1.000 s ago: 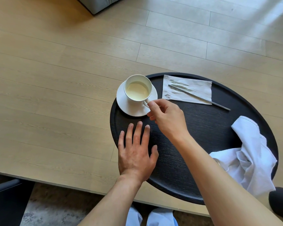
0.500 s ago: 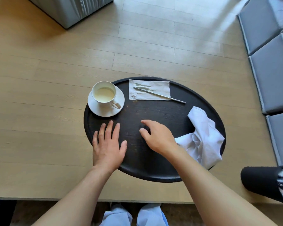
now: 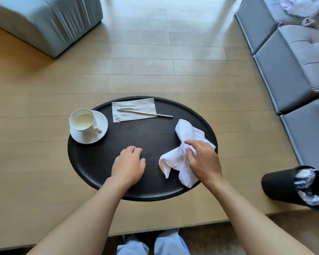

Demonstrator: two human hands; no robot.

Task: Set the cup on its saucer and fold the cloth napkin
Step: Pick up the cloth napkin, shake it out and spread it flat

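Observation:
A white cup (image 3: 82,120) holding a pale liquid stands upright on its white saucer (image 3: 101,126) at the left edge of the round black tray (image 3: 92,162). The white cloth napkin (image 3: 184,133) lies crumpled on the right side of the tray. My right hand (image 3: 203,161) rests on the napkin with fingers pinching its folds. My left hand (image 3: 128,165) lies palm down on the tray's middle, fingers curled loosely, holding nothing.
A paper napkin (image 3: 134,109) with a thin metal utensil (image 3: 155,114) across it lies at the tray's far edge. A black bin (image 3: 283,184) with a plastic liner lies at the right. A grey sofa (image 3: 293,57) and a grey ottoman (image 3: 44,21) flank the wooden surface.
My right hand let go of the cup handle, crossed the tray to the right and took hold of the cloth napkin. My left hand curled and shifted toward the tray's middle.

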